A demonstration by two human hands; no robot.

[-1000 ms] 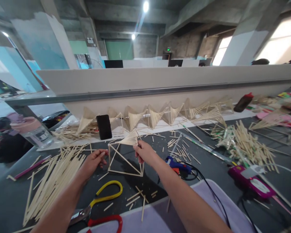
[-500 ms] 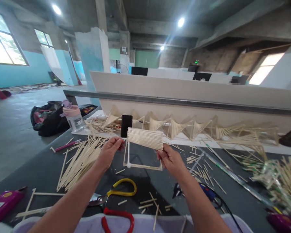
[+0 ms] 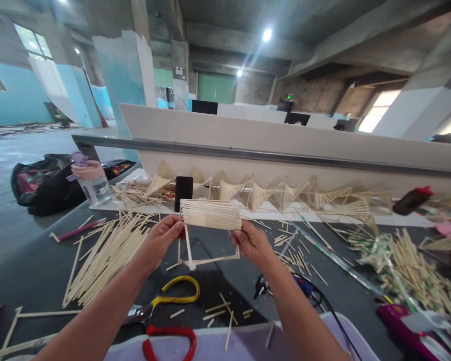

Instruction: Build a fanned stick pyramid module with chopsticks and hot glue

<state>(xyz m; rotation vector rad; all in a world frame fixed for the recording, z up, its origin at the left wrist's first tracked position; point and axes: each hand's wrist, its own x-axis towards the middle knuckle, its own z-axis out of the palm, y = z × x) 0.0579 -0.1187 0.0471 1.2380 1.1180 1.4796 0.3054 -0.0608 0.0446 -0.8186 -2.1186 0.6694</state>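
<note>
Between my two hands, above the dark table, is a small frame of wooden sticks (image 3: 211,214) whose upper part is a panel of sticks laid side by side. Its lower part is an open rectangle with a white blob at the near left corner. My left hand (image 3: 169,231) pinches the frame's left side below the panel. On the other side, my right hand (image 3: 252,239) grips the right end, fingers closed around the edge. Scissors (image 3: 169,306) with one yellow and one red handle lie below the frame. A blue glue gun (image 3: 302,286) rests partly behind my right forearm.
Loose sticks (image 3: 105,255) lie piled at left. A row of twisted stick structures (image 3: 261,193) stands along the back by a phone (image 3: 183,190) and a bottle (image 3: 92,180). More sticks (image 3: 417,265) and a purple tool (image 3: 402,326) are at right; a lilac tray (image 3: 285,341) is nearest me.
The view has turned to the right, so the surroundings shift left. My left hand has closed onto the frame's left side, where it was beside it before. The panel looks more level.
</note>
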